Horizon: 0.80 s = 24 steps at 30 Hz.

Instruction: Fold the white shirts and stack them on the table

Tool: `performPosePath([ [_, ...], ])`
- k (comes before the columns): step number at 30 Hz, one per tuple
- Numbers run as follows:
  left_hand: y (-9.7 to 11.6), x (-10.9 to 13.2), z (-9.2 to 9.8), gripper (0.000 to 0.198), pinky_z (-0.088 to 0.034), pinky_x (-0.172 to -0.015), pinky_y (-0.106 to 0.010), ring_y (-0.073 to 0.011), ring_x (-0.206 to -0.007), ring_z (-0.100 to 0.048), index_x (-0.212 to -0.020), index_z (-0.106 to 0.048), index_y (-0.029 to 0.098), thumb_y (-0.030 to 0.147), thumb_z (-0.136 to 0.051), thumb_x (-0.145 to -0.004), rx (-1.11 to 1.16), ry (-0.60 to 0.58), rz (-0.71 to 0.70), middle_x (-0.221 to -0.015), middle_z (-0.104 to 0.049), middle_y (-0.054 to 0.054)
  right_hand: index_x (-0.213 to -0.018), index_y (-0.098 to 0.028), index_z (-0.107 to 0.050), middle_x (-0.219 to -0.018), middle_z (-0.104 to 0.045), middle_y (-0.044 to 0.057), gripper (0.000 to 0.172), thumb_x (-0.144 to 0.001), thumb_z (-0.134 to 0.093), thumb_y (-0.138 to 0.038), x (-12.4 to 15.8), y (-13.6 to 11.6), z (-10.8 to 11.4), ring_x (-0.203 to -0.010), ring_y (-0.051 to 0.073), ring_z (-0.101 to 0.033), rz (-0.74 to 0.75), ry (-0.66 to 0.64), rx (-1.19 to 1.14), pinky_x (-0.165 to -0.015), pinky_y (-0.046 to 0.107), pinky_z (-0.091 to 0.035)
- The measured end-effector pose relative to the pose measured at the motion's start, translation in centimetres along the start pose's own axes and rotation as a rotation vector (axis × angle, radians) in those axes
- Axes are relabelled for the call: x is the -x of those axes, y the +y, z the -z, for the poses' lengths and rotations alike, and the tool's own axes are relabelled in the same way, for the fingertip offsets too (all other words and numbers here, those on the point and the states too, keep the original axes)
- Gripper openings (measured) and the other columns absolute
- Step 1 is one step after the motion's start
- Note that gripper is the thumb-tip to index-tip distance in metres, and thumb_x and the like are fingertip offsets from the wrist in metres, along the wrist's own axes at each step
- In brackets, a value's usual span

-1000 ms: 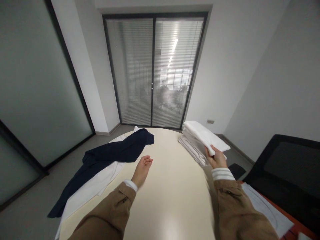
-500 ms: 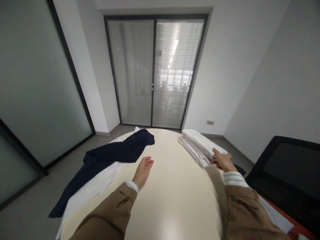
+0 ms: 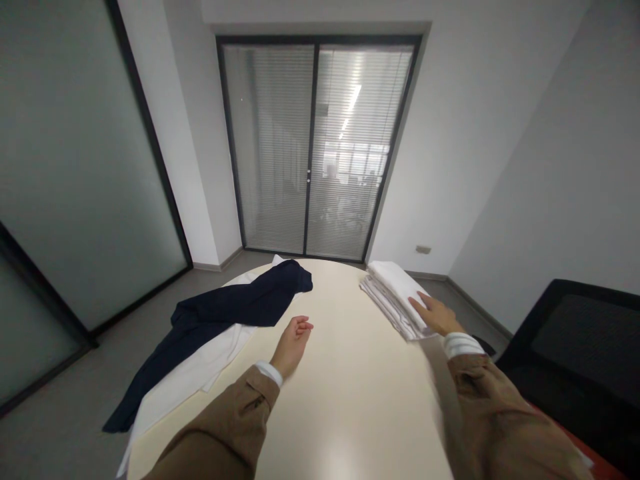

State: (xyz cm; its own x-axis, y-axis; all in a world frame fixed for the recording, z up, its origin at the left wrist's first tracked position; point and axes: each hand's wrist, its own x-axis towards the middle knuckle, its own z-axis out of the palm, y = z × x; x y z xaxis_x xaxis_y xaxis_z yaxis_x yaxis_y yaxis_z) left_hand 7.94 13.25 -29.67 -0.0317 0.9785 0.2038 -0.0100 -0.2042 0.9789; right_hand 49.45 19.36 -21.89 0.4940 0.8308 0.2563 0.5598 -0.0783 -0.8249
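On the right side of the round table [image 3: 345, 373], a stack of folded white cloth [image 3: 390, 283] lies near the edge. My right hand [image 3: 435, 313] rests on its near end, fingers stretched over the top layer. My left hand [image 3: 294, 343] hovers around the middle of the table with its fingers loosely bent, and it holds nothing. To its left, a dark navy garment [image 3: 235, 303] is spread slantwise over a white garment [image 3: 195, 370]. Both garments reach over the table's left edge.
A black mesh-backed chair [image 3: 580, 347] stands at the right, with something red [image 3: 565, 427] at its seat. Beyond the table is a glass door [image 3: 310, 147] with blinds. A frosted glass panel [image 3: 75, 167] is on the left.
My right hand has gone from gripping the white stack's near edge to lying on top, and the top cloth now sits flatter. My left hand has barely shifted.
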Motion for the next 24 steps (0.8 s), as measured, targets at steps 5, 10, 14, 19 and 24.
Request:
performPosePath([
  [5, -0.1, 0.1, -0.4, 0.030, -0.049, -0.085, -0.038, -0.0204, -0.088, -0.064, -0.106, -0.057, 0.017, 0.030, -0.062, -0.080, -0.056, -0.029, -0.018, -0.097, -0.067, -0.010, -0.109, -0.021, -0.070, -0.125, -0.063, 0.015, 0.055, -0.069, -0.073, -0.059, 0.3, 0.7, -1.4, -0.128, 0.038, -0.049, 0.013, -0.094, 0.275, -0.111, 0.066, -0.020],
  [10, 2.6, 0.6, 1.1, 0.027, -0.037, -0.107, -0.049, -0.0312, -0.117, -0.055, -0.104, -0.064, 0.020, 0.020, -0.062, -0.076, -0.435, 0.085, -0.206, -0.117, -0.063, -0.015, -0.109, -0.025, -0.069, -0.129, -0.060, 0.013, 0.050, -0.071, -0.070, -0.057, 2.3, -1.2, -1.9, -0.132, 0.041, -0.038, -0.023, 0.130, 0.239, -0.104, 0.070, -0.022],
  [14, 5.7, 0.6, 4.8, 0.045, -0.011, -0.112, -0.068, -0.0482, -0.145, -0.013, -0.118, -0.065, 0.017, 0.023, -0.066, -0.074, -1.078, 0.334, -0.206, -0.156, -0.031, -0.019, -0.119, -0.020, -0.061, -0.127, -0.059, 0.015, 0.041, -0.087, -0.049, -0.042, 5.7, -2.7, -2.7, -0.128, 0.035, -0.040, 0.258, 0.481, 0.232, -0.106, 0.062, -0.017],
  [19, 5.0, -1.1, 10.2, 0.067, -0.021, -0.093, -0.081, -0.0600, -0.139, -0.012, -0.141, -0.050, 0.021, 0.045, -0.062, -0.079, -1.310, 0.513, 0.235, -0.160, -0.019, -0.023, -0.118, -0.019, -0.058, -0.125, -0.061, 0.013, 0.035, -0.088, -0.044, -0.033, 9.1, -4.2, -4.1, -0.125, 0.032, -0.043, 0.533, 0.418, 0.246, -0.107, 0.053, -0.014],
  [24, 3.3, -1.7, 11.1, 0.075, -0.033, -0.088, -0.073, -0.0604, -0.130, -0.030, -0.148, -0.042, 0.023, 0.055, -0.056, -0.082, -1.333, 0.396, 0.386, -0.153, -0.031, -0.027, -0.118, -0.022, -0.055, -0.127, -0.061, 0.010, 0.033, -0.090, -0.044, -0.035, 9.7, -4.5, -5.0, -0.127, 0.029, -0.042, 0.562, 0.316, 0.245, -0.107, 0.050, -0.015],
])
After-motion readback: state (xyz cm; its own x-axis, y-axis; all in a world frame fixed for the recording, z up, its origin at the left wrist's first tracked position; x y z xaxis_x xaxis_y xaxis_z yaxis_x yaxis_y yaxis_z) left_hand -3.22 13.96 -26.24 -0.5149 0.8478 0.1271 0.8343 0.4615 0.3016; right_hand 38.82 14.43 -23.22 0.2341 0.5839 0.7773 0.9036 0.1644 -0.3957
